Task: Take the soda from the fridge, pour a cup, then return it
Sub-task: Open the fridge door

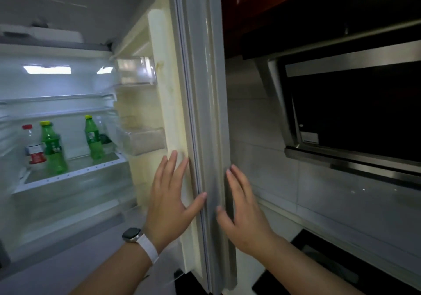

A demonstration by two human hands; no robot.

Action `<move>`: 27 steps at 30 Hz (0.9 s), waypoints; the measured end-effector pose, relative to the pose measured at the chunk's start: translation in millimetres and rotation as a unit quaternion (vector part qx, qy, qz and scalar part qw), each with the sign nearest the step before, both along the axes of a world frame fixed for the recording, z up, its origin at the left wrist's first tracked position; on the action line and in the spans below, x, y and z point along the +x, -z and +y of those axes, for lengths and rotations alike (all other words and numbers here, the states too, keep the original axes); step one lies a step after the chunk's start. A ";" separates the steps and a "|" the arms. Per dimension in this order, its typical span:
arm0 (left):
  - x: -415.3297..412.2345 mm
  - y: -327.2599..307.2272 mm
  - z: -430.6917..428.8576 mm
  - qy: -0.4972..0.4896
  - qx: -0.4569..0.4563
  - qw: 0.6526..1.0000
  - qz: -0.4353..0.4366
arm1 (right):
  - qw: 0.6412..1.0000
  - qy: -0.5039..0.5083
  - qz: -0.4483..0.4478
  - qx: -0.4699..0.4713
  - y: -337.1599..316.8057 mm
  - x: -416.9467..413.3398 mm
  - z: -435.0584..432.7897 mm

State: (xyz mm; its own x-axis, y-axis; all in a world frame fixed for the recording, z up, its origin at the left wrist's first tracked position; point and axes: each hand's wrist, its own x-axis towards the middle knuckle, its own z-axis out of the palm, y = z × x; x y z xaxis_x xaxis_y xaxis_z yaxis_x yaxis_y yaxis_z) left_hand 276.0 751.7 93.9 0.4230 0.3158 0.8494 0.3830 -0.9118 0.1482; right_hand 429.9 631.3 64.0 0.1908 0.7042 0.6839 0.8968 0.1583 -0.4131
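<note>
Kitchen with the fridge (68, 103) open, both hands on the door (200, 112) edge.
Left hand (169, 206) and right hand (245, 215) press flat, fingers spread, holding nothing, probably to keep it open; green bottles (51, 149) wait near the shelf (75, 174) front edge.

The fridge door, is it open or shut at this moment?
Open. The fridge door is swung out edge-on to the camera, with the lit shelf and green bottles visible inside. The left hand and right hand rest flat on its edge.

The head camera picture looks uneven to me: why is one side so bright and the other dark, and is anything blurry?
Head view: the fridge interior glows from its own lamp while the range hood side sits in shadow; the green bottles look smeared; the door edge bows from the wide lens.
</note>
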 end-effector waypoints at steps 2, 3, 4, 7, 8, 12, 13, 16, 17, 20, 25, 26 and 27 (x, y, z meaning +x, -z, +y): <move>16.3 -0.3 1.4 -0.018 0.023 0.999 0.026 | 0.999 0.004 0.035 -0.020 6.3 11.9 -0.7; 24.1 -0.1 2.2 -0.027 0.032 0.998 0.040 | 0.999 0.005 0.042 -0.026 9.3 17.8 -0.2; 31.6 -0.6 3.3 -0.040 0.037 0.997 0.055 | 0.998 0.007 0.046 -0.030 11.5 24.3 1.3; 52.5 -2.9 7.6 -0.085 0.068 0.989 0.101 | 0.996 0.019 0.076 -0.034 15.1 43.5 10.3; 58.8 -4.1 9.3 -0.094 0.077 0.986 0.112 | 0.996 0.024 0.082 -0.035 16.0 49.0 14.2; 81.5 -7.2 13.6 -0.098 0.082 0.983 0.129 | 0.995 0.045 0.078 -0.033 19.0 68.7 26.6; 86.7 -7.2 14.8 -0.096 0.083 0.983 0.130 | 0.996 0.050 0.072 -0.030 20.3 74.0 29.2; 100.6 -7.2 18.1 -0.099 0.093 0.981 0.140 | 0.996 0.066 0.054 -0.019 23.6 86.8 36.0; 104.6 -7.5 19.0 -0.101 0.096 0.980 0.144 | 0.996 0.071 0.050 -0.015 24.9 89.8 38.6; 114.9 -10.2 20.5 -0.114 0.105 0.975 0.161 | 0.995 0.082 0.049 -0.008 28.0 99.3 45.9; 128.1 -15.1 25.4 -0.121 0.115 0.968 0.189 | 0.995 0.070 0.057 0.038 36.0 117.4 57.1; 130.0 -15.6 26.6 -0.125 0.119 0.966 0.195 | 0.995 0.068 0.055 0.049 37.7 120.6 59.0; 131.6 -15.9 28.0 -0.128 0.124 0.963 0.201 | 0.995 0.067 0.054 0.054 39.1 123.3 60.4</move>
State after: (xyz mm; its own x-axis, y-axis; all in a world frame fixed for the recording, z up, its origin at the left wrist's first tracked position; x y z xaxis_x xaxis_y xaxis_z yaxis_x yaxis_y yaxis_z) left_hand 407.5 779.7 109.8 0.6687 0.2616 0.6960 0.5805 -0.7686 -0.2688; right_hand 553.2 691.8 25.0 0.3538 0.5906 0.7253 0.8643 0.0898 -0.4948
